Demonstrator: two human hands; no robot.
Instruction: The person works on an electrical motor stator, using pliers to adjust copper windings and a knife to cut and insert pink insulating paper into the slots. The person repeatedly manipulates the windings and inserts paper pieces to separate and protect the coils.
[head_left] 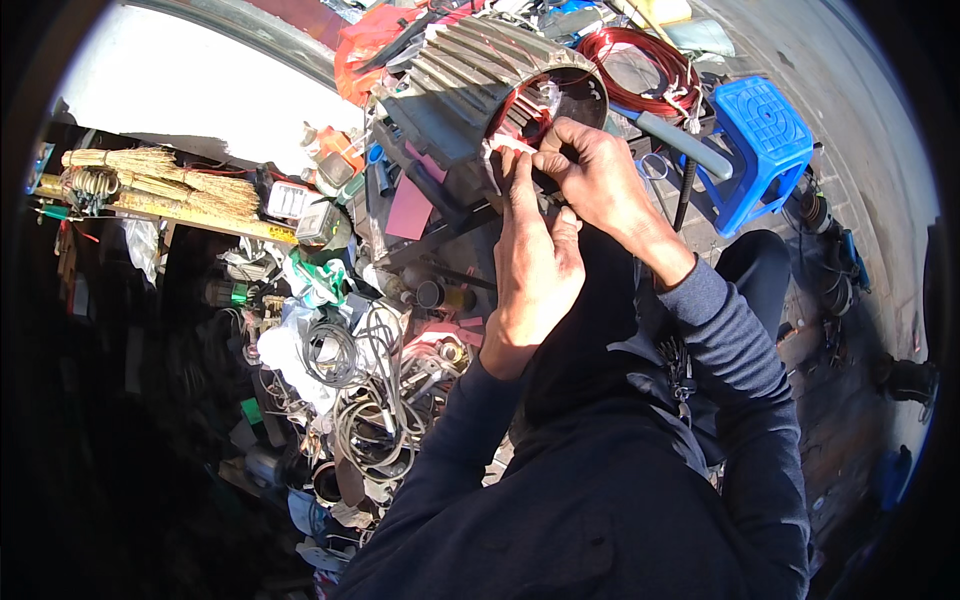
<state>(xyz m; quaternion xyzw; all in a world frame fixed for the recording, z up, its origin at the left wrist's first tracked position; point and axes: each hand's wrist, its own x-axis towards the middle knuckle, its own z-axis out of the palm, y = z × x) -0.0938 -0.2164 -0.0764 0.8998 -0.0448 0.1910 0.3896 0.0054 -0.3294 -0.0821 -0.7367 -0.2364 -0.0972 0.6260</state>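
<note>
At top centre, a finned grey motor housing [450, 70] lies on its side, its round opening toward me, with red wire windings [520, 110] and pale paper-like material [505, 140] inside. My left hand [530, 260] is at the lower rim, fingers closed together on the pale material. My right hand [610, 190] is just right of it, thumb and index finger pinched at the same pale strip; whether both grip it firmly is hard to tell.
A red wire coil [655, 100], grey-handled tool [680, 145] and blue plastic stool [765, 120] stand right. Pink sheets [410, 205], straw bundles [160, 175] on a yellow beam [265, 227], and tangled cables [365, 420] crowd the left. My knee [755, 260] is lower right of the housing.
</note>
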